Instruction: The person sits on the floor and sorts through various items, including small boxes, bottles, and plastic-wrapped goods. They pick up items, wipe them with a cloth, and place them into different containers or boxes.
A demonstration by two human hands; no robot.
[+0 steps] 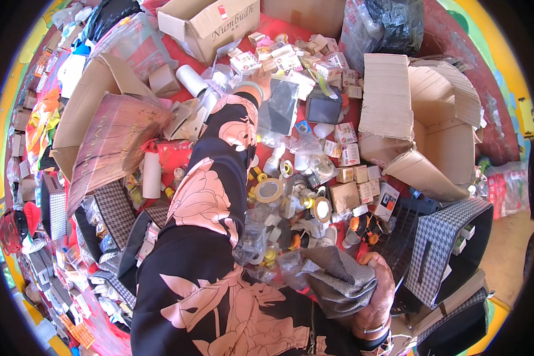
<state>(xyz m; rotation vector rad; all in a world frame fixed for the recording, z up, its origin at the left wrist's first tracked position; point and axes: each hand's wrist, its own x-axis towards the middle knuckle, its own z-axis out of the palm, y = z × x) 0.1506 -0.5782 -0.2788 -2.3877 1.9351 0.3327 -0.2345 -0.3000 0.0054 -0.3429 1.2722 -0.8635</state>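
Reaching far forward, left hand (262, 83) touches small boxes (279, 62), finger state indiscernible; right hand (378, 285) fingers curl tight around grey pouch (338, 276).

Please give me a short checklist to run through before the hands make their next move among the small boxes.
1. Right hand has a firm hold on the grey cloth: ok, fingers wrapped around it.
2. Left hand is at the small boxes: ok, it is stretched out to them.
3. What the left hand grips: cannot tell, the fingers are hidden by the sleeve and wrist.
4. Free room around the left hand: not ok, packets and boxes crowd it.
5. The open cardboard box stands apart from the left hand: ok.
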